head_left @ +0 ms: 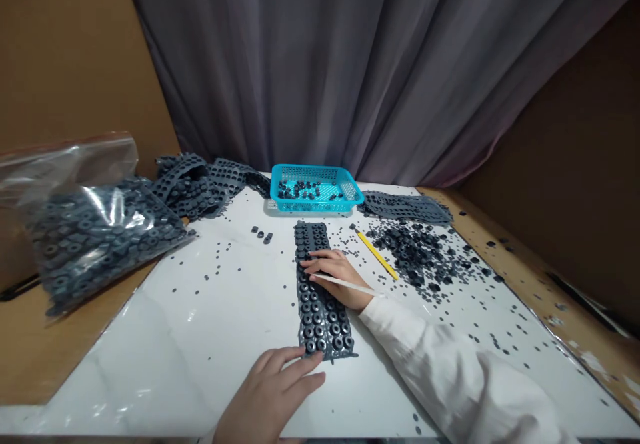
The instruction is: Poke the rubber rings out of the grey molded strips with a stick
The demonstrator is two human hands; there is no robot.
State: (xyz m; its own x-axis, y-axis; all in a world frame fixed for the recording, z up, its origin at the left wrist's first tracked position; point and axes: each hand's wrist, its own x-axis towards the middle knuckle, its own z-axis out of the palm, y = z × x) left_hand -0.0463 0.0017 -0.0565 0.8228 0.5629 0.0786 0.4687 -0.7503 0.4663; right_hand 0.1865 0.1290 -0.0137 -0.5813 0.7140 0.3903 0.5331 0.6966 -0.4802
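Note:
A long dark rubber strip [320, 297] studded with small rings lies lengthwise on the white tabletop [200, 324]. My left hand [275, 391] rests flat at the strip's near end, fingers stretched out and fingertips touching its edge. My right hand [335, 274] lies across the strip's middle with fingers closed around a thin white stick [350, 286] whose tip points at the rings. The right arm wears a white sleeve.
A turquoise basket [316, 189] with several dark rings stands at the back. A yellow pencil [376, 255] and a heap of loose rings [420, 251] lie to the right. More rubber strips [200, 184] and a clear bag of rings [95, 224] sit left. Cardboard walls enclose the table.

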